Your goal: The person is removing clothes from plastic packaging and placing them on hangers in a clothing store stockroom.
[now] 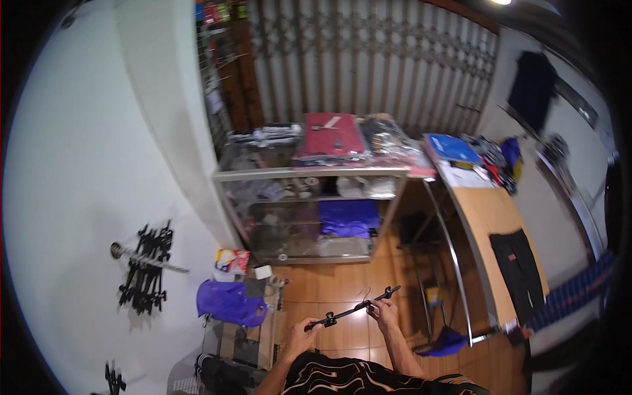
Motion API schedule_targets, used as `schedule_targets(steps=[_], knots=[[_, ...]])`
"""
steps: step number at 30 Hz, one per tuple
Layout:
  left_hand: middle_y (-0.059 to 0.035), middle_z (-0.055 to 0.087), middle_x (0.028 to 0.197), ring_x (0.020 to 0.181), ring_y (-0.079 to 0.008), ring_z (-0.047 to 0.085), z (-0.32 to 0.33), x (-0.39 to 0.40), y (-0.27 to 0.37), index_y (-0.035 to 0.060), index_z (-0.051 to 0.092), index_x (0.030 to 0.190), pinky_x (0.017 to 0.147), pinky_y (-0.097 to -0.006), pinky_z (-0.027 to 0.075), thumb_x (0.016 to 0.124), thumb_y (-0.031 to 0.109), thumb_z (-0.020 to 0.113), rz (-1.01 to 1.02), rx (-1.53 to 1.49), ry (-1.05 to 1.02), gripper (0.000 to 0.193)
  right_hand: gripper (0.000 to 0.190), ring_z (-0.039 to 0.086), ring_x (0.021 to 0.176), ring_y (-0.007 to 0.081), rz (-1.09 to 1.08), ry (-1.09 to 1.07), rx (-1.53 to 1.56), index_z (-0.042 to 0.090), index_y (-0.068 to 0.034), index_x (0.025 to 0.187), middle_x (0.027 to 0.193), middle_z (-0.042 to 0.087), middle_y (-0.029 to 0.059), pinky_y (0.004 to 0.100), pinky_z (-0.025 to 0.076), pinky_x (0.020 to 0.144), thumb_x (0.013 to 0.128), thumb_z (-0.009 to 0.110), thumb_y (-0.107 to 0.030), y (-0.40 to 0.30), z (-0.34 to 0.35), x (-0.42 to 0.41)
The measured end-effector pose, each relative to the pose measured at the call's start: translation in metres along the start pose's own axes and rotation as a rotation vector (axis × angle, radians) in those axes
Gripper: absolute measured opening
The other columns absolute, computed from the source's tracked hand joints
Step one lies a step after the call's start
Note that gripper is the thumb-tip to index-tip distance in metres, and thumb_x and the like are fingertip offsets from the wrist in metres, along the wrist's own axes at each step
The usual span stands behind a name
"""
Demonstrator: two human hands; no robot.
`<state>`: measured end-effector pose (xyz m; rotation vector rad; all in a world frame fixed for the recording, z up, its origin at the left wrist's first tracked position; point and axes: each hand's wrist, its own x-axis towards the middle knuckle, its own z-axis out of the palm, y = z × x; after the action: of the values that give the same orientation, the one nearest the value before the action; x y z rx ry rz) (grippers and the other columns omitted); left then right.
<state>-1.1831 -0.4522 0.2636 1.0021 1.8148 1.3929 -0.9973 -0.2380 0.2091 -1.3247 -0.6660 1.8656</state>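
A black clip hanger (349,311) with a metal hook is stretched between my two hands, tilted up to the right. My left hand (302,336) pinches its left end, close to one black clip. Nearer the hook, my right hand (383,313) grips the bar, with the other clip just beyond the fingers. Nothing hangs from the clips. To the left, several black hangers (146,269) hang in a bunch on a metal wall arm (168,266). On the right, a pair of black trousers (518,269) lies flat on a tan table (481,207).
A glass display case (311,172) stands ahead, with a red packaged garment (333,136) on top. Left of me, a purple bag (229,302) lies on a wooden pallet (269,340). A folding metal gate (370,59) spans the back. A chrome table leg (455,266) rises at right.
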Motion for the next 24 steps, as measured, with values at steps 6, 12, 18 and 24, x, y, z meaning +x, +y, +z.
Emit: schedule_targets(steps=[6,12,18,24], knots=[[-0.0148,0.069,0.082,0.075,-0.0157,0.064,0.121,0.024,0.033,-0.002,0.067,0.103,0.069,-0.0287,0.051,0.091,0.019,0.067,0.123,0.135,-0.349,0.024,0.015,0.068,0.07,0.0203,-0.164,0.225,0.228,0.057,-0.004,0.088,0.081,0.066,0.0091,0.0304,0.059,0.062,0.083,0.071,-0.004,-0.034,-0.147,-0.05],[-0.0139,0.071,0.082,0.076,-0.0165,0.066,0.25,0.011,0.06,-0.0014,0.068,0.1,0.072,-0.0295,0.051,0.091,0.018,0.067,0.229,0.02,-0.671,0.022,0.01,0.067,0.075,0.0165,-0.298,0.437,0.426,0.062,-0.009,0.087,0.083,0.068,0.0059,0.028,0.057,0.065,0.088,0.07,-0.014,-0.057,-0.252,-0.116],[-0.0063,0.069,0.087,0.079,-0.0106,0.061,0.346,0.002,0.083,-0.0027,0.067,0.101,0.073,-0.0252,0.049,0.095,0.019,0.063,-0.052,-0.246,-0.961,0.023,0.022,0.068,0.09,0.0216,-0.364,0.418,0.511,0.061,-0.005,0.108,0.104,0.068,0.0129,0.0355,0.058,0.074,0.09,0.067,-0.016,-0.067,-0.318,-0.176],[-0.0044,0.067,0.085,0.078,-0.0094,0.061,0.427,0.021,0.109,-0.0008,0.067,0.098,0.073,-0.0243,0.049,0.096,0.023,0.062,-0.097,-0.228,-1.103,0.024,0.036,0.066,0.096,0.0268,-0.364,0.685,0.606,0.048,-0.002,0.13,0.118,0.063,0.0161,0.0375,0.055,0.077,0.096,0.051,-0.015,-0.059,-0.397,-0.209]])
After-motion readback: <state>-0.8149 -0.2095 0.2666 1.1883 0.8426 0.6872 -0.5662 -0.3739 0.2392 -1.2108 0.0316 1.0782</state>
